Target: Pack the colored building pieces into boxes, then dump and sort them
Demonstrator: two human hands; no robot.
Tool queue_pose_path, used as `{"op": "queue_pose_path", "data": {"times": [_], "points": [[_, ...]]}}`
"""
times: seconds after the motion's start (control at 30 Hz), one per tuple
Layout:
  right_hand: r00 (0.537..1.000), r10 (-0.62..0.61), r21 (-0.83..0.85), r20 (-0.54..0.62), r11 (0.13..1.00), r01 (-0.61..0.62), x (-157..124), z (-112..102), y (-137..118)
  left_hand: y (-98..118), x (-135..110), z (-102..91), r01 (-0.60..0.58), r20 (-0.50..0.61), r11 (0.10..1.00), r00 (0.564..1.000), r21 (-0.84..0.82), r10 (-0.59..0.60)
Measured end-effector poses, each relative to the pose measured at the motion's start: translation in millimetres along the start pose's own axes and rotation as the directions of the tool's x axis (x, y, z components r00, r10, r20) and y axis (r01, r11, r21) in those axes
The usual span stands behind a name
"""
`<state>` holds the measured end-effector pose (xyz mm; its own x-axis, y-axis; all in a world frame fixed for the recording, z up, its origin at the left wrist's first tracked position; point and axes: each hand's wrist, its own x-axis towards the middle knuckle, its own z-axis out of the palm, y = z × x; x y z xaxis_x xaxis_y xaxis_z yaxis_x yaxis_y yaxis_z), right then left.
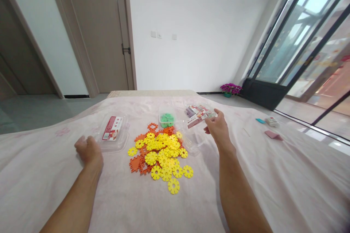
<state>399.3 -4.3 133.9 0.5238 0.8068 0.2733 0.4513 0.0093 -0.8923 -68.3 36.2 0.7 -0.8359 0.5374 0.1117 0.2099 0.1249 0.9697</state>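
Note:
My right hand pinches the edge of a clear plastic lid that bears a red and white label. Below it is a clear plastic box; whether the two are joined I cannot tell. My left hand, slightly blurred, has its fingers curled with nothing visible in them. It is beside another clear plastic container with a red label. Between my hands lies a loose heap of yellow notched discs on top of orange notched pieces.
Behind the heap, a clear box holds green pieces. Purple pieces show behind the lid. A pink cloth covers the table. At the right lie a pink folded item, a white object and a blue one.

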Motion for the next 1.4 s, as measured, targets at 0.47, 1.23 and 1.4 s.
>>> {"op": "queue_pose_path", "data": {"times": [0.47, 1.23, 1.4], "points": [[0.795, 0.442, -0.675, 0.415, 0.735, -0.056, 23.9, -26.6, 42.0, 10.9, -13.6, -15.4, -0.441, -0.088, 0.818, 0.86, 0.37, 0.503], [0.725, 0.29, -0.087, 0.625, 0.948, -0.305, 11.7, -9.6, 52.5, 4.9, -17.6, -19.8, -0.917, 0.648, 0.271, 0.399, 0.293, 0.649], [0.745, 0.222, 0.07, 0.629, 0.938, -0.338, 14.4, -9.7, 53.7, 4.1, 8.1, -31.2, -0.856, 0.607, 0.261, 0.504, 0.446, 0.615]]}}
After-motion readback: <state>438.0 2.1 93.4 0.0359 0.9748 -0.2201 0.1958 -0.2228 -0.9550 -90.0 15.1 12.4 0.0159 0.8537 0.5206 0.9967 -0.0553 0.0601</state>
